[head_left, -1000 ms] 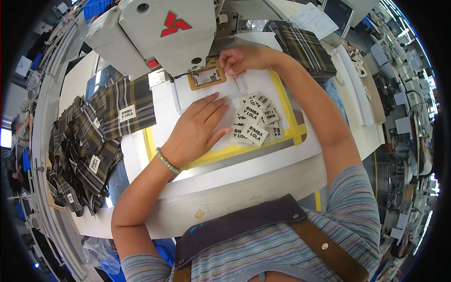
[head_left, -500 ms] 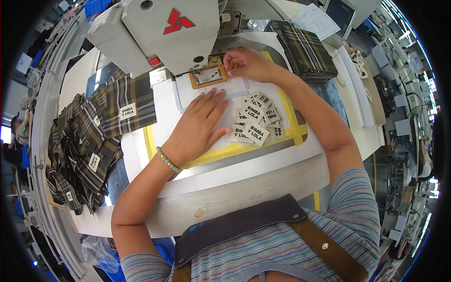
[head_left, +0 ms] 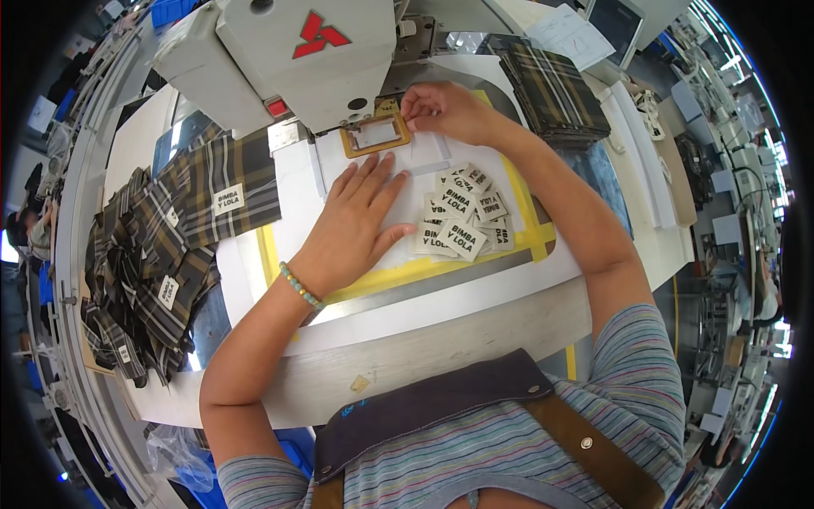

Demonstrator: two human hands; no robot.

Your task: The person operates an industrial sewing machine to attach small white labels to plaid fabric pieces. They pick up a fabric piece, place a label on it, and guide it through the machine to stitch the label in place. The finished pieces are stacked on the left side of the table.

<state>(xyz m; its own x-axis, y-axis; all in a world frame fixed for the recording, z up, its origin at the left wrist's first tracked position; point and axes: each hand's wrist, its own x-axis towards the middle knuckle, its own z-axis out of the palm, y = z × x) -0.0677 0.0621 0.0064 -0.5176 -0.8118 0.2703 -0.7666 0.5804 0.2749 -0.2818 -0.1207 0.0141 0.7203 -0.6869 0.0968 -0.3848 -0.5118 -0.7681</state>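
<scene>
Several labelled plaid pieces [head_left: 170,246] I see done, loose labels [head_left: 462,216] left; right hand [head_left: 445,110] fingers pinch one at the clamp frame [head_left: 375,136], left hand [head_left: 356,225] flat, spread wide.

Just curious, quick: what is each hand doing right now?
Left hand: open, flat on the white panel.
Right hand: fingertips pinched at the brown frame; contents unclear.

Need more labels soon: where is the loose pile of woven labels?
In the head view, the label pile lies on the white template, right of the left hand, below the right hand.
</scene>
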